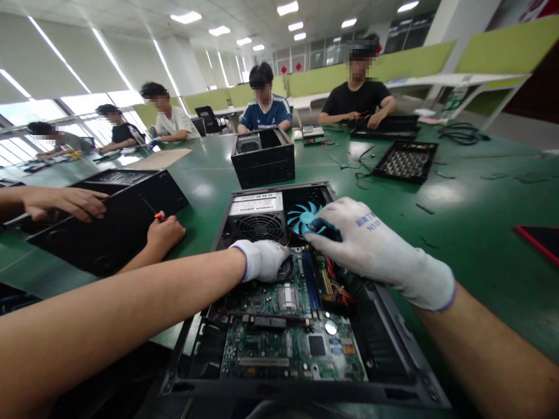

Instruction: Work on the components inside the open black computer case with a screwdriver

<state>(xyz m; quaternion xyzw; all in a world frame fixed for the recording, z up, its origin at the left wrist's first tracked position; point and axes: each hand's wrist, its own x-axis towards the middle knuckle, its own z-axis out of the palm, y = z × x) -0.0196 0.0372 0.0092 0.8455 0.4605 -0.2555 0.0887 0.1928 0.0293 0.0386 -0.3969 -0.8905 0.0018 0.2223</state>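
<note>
An open black computer case (pixel 279 389) lies in front of me, with a green motherboard (pixel 266 299) inside. My right hand (pixel 353 235), in a white glove with dark fingertips, pinches the edge of a blue fan (pixel 300 217) at the far end of the case. My left hand (pixel 267 261), gloved too, is closed low over the motherboard, beside a round dark part (pixel 286 269); its fingertips are hidden. The power supply (pixel 257 224) with its black grille sits just beyond the left hand. Coloured cables (pixel 340 291) bunch right of the blue memory slots (pixel 311 282).
At left, another person's hands (pixel 166 235) work at a tilted black case (pixel 131 215), one holding an orange-handled screwdriver. Another case (pixel 264 163) stands ahead. A black panel (pixel 406 162), cables and scraps lie on the green table (pixel 463 215) at right. Several people sit around it.
</note>
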